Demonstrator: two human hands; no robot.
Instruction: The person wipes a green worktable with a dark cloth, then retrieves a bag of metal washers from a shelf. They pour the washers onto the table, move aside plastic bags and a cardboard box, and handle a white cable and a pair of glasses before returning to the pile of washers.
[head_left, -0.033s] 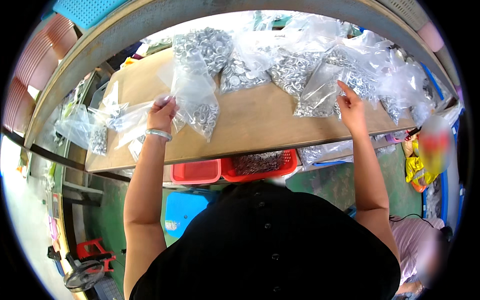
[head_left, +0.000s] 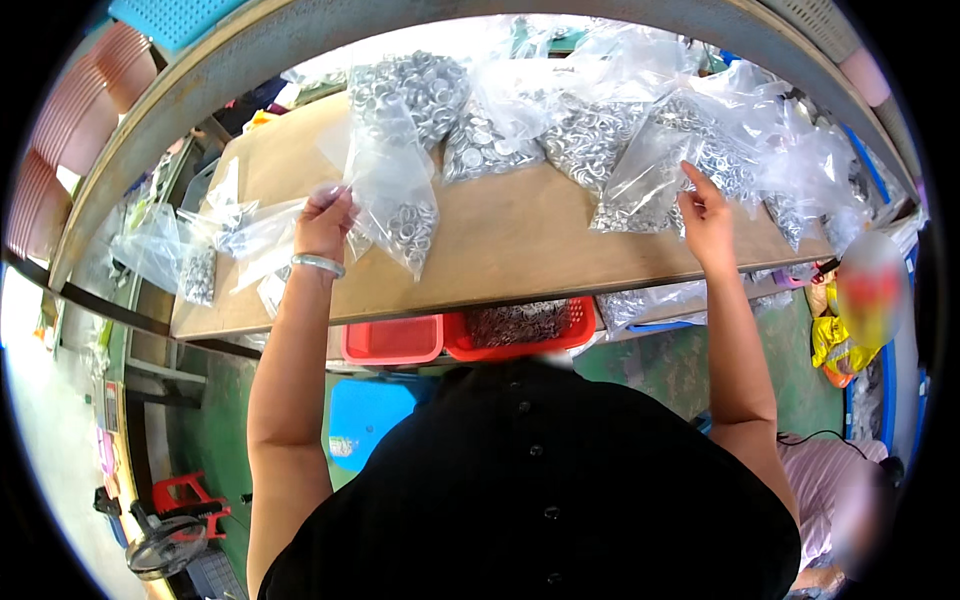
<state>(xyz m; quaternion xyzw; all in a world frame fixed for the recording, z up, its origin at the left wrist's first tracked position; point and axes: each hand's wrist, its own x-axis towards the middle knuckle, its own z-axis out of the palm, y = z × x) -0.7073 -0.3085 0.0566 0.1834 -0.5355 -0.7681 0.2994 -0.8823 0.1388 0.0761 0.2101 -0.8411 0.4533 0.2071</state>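
Observation:
Pinched between the fingers of my left hand is a piece of clear plastic, seemingly the edge of a bag. Just right of it lies a clear bag of metal rings; on its left are small bags of metal parts. My right hand has its index finger stretched out and the others curled, beside a clear bag of small metal pieces. Whether it touches that bag I cannot tell. Between the hands, farther back, sit a bag of larger rings, one of flat discs and one of hooked pieces.
The brown tabletop has a shelf beam arching over its back. Below its front edge are a red tray and a red basket of dark metal parts. A blue stool stands beneath. Another person's striped sleeve shows at lower right.

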